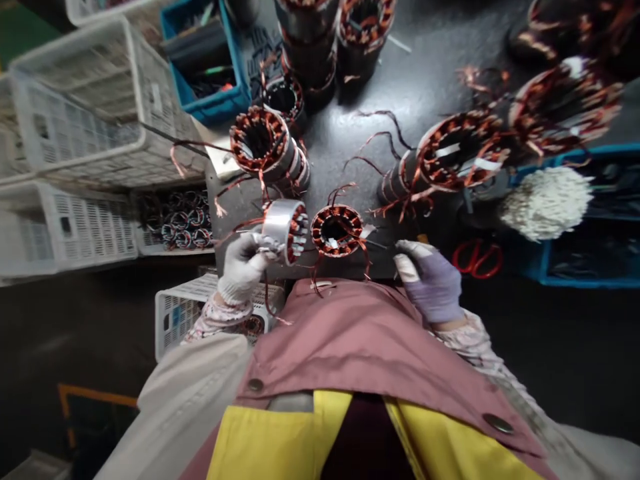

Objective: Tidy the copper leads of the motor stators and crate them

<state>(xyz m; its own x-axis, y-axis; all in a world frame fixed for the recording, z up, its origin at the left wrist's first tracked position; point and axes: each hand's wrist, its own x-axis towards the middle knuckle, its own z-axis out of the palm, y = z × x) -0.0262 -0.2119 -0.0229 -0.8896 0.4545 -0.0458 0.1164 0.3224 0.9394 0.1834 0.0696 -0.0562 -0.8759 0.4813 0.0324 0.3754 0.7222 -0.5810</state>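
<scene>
My left hand [245, 265], in a white glove, grips a motor stator [278, 225] with a smooth silver outer ring, tipped on its side at the table's near edge. Copper leads trail from it. Just right of it another wound stator [336, 231] faces up, its leads hanging toward the pink apron. My right hand [431, 280], in a purple and white glove, is at the near edge with its fingers curled together. Whatever they may hold is hidden; a small yellowish bit [423, 238] shows just beyond the fingertips.
Stacked stators [259, 141] stand at the left, with larger wound ones [460, 152] at the right. Red-handled scissors [477, 259] lie beside a bundle of white strands [547, 202]. A blue bin [245, 97] and white crates [95, 153] flank the dark table [345, 153].
</scene>
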